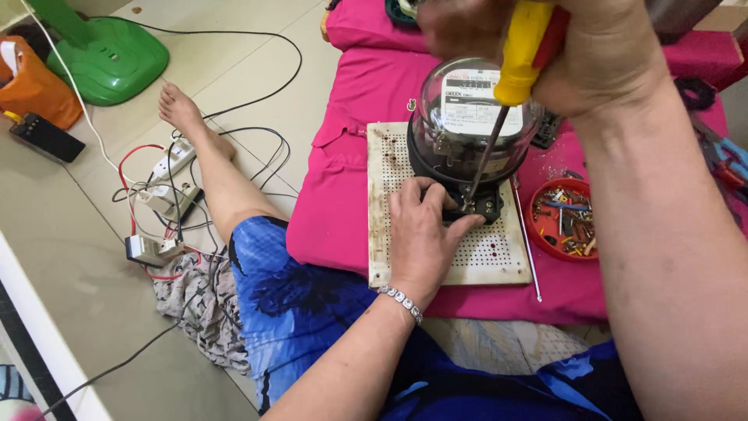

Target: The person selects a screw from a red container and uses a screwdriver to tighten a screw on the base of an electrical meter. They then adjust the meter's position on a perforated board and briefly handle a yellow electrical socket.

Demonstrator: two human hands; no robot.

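screwdriver (499, 117) in right hand (592, 54)

Head camera looking steeply down from the person's own eye level.

It is facing forward and down over the lap, sitting close to the glass-domed black electricity meter (474, 129) on the white perforated board (444, 206), with the tiled floor spreading to the left; being the only view, it is sharing nothing with another.
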